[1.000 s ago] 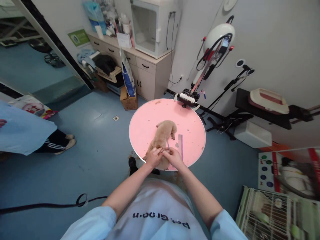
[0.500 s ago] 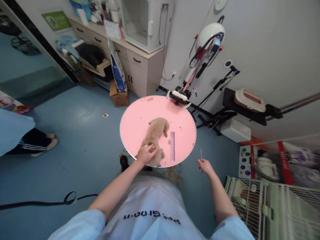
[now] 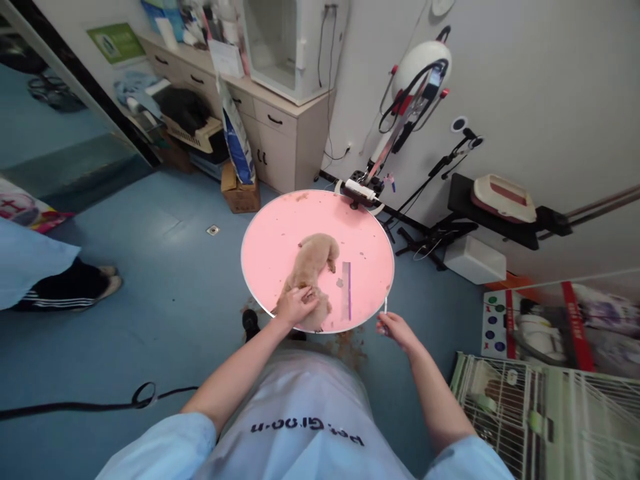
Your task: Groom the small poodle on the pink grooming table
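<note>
Tan animal (image 3: 309, 263): in the head view we see it lying curved on the round pink worktop (image 3: 267, 243), from just past the centre towards 12 o'clock down to the near rim, 6 to 7 o'clock.
Left hand (image 3: 296, 305): ours rests on the animal near 7 o'clock, fingers bent; we cannot tell whether they pinch anything.
Right hand (image 3: 393, 325): here we grip a thin pale tool (image 3: 385, 304) at the 4 o'clock rim, apart from the animal.
Purple-backed comb (image 3: 349, 291): unheld, at 4 to 5 o'clock, beside a grey tuft (image 3: 340, 283).
Brown scraps (image 3: 345, 348): on the floor (image 3: 200, 333) beyond 5 to 6 o'clock; we judge some work done.
Progress: tool in hand, animal held in place, so we judge it unfinished; how much is left, we cannot tell.
</note>
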The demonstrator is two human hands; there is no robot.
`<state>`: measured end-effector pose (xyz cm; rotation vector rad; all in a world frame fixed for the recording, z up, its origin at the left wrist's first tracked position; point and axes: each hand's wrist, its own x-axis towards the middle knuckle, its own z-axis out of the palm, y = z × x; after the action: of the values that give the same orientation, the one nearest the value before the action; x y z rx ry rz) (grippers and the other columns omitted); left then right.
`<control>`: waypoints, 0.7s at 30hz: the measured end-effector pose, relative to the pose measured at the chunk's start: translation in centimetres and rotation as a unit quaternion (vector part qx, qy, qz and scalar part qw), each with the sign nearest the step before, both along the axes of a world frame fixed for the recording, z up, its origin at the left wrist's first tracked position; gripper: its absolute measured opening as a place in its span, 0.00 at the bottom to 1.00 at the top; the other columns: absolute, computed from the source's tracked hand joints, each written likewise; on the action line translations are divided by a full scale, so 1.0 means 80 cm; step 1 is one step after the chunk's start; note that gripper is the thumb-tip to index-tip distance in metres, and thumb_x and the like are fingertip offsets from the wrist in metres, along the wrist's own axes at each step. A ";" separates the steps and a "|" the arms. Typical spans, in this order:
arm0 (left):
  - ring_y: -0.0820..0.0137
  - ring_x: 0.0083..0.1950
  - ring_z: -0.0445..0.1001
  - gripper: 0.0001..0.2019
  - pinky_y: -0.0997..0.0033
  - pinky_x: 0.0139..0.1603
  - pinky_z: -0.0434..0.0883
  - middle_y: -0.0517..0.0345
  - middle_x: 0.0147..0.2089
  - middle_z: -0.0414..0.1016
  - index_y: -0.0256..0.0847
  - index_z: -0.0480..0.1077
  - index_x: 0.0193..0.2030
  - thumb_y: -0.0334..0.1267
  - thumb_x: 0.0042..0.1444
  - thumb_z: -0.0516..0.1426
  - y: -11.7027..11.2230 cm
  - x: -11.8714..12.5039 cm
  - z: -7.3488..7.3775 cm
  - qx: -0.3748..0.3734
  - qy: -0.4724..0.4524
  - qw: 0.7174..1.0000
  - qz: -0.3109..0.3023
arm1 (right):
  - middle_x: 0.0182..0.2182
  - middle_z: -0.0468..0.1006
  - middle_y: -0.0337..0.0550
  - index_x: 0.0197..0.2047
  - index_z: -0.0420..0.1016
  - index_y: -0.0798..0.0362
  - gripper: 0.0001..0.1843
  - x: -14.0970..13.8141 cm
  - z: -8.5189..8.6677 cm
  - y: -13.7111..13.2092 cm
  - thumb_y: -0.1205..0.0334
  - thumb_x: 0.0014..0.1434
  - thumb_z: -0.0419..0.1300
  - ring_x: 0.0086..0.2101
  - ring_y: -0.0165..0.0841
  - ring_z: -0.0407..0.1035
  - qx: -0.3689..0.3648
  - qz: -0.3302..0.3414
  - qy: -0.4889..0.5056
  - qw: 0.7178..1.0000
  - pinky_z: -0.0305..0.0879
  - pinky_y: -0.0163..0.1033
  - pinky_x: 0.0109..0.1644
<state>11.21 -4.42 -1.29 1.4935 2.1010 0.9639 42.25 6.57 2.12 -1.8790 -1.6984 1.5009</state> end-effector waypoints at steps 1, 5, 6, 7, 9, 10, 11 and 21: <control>0.68 0.42 0.75 0.17 0.70 0.46 0.71 0.54 0.40 0.77 0.42 0.75 0.45 0.46 0.50 0.60 0.001 -0.001 0.000 -0.005 -0.006 1.000 -0.004 | 0.17 0.72 0.41 0.23 0.69 0.55 0.16 -0.024 0.001 -0.006 0.51 0.53 0.57 0.20 0.29 0.69 0.000 0.025 0.019 0.999 0.64 0.31 0.24; 0.68 0.41 0.76 0.16 0.71 0.45 0.71 0.55 0.39 0.78 0.42 0.75 0.43 0.46 0.49 0.60 0.004 -0.005 0.008 -0.026 -0.033 0.999 -0.033 | 0.17 0.72 0.41 0.23 0.72 0.56 0.17 -0.132 0.010 -0.023 0.50 0.52 0.59 0.22 0.30 0.68 0.036 0.101 0.077 0.991 0.64 0.33 0.28; 0.68 0.41 0.76 0.16 0.72 0.44 0.71 0.56 0.39 0.78 0.42 0.75 0.43 0.46 0.49 0.60 0.004 -0.007 0.013 -0.028 -0.039 0.998 -0.041 | 0.20 0.75 0.41 0.29 0.75 0.55 0.15 -0.159 0.013 -0.025 0.51 0.52 0.60 0.26 0.32 0.70 0.056 0.119 0.092 0.987 0.65 0.34 0.30; 0.68 0.41 0.76 0.16 0.72 0.44 0.71 0.56 0.40 0.78 0.42 0.75 0.43 0.46 0.49 0.60 0.004 -0.009 0.019 -0.028 -0.045 0.997 -0.050 | 0.24 0.77 0.42 0.34 0.77 0.55 0.14 -0.184 0.016 -0.026 0.53 0.51 0.61 0.30 0.33 0.71 0.097 0.160 0.110 0.976 0.66 0.35 0.34; 0.68 0.41 0.76 0.17 0.72 0.44 0.71 0.56 0.41 0.78 0.42 0.73 0.45 0.43 0.48 0.61 0.002 -0.013 0.031 -0.018 -0.068 0.995 -0.068 | 0.33 0.79 0.42 0.40 0.77 0.53 0.14 -0.223 0.019 -0.027 0.58 0.50 0.62 0.36 0.36 0.71 0.136 0.246 0.146 0.948 0.66 0.38 0.41; 0.68 0.42 0.75 0.18 0.72 0.44 0.71 0.57 0.42 0.77 0.42 0.72 0.46 0.42 0.47 0.61 0.001 -0.016 0.035 -0.011 -0.084 0.994 -0.076 | 0.35 0.79 0.42 0.42 0.77 0.53 0.15 -0.236 0.019 -0.027 0.60 0.50 0.62 0.38 0.36 0.71 0.138 0.283 0.166 0.935 0.66 0.38 0.43; 0.68 0.42 0.75 0.19 0.72 0.44 0.71 0.57 0.43 0.77 0.42 0.72 0.47 0.40 0.46 0.62 -0.001 -0.019 0.038 -0.003 -0.101 0.991 -0.085 | 0.37 0.79 0.41 0.44 0.77 0.52 0.16 -0.245 0.019 -0.028 0.62 0.50 0.61 0.39 0.36 0.71 0.130 0.311 0.184 0.924 0.66 0.38 0.44; 0.60 0.56 0.68 0.46 0.61 0.55 0.67 0.41 0.57 0.66 0.34 0.45 0.67 0.49 0.47 0.62 -0.015 -0.046 -0.008 -0.039 -0.148 0.986 -0.072 | 0.38 0.81 0.45 0.44 0.77 0.55 0.17 -0.254 -0.002 -0.037 0.64 0.49 0.61 0.39 0.39 0.73 0.081 0.290 0.166 0.939 0.67 0.44 0.46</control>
<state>7.53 -5.62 -1.94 1.3495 1.7748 0.9720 21.94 3.59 1.95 -1.0016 -2.2223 1.6740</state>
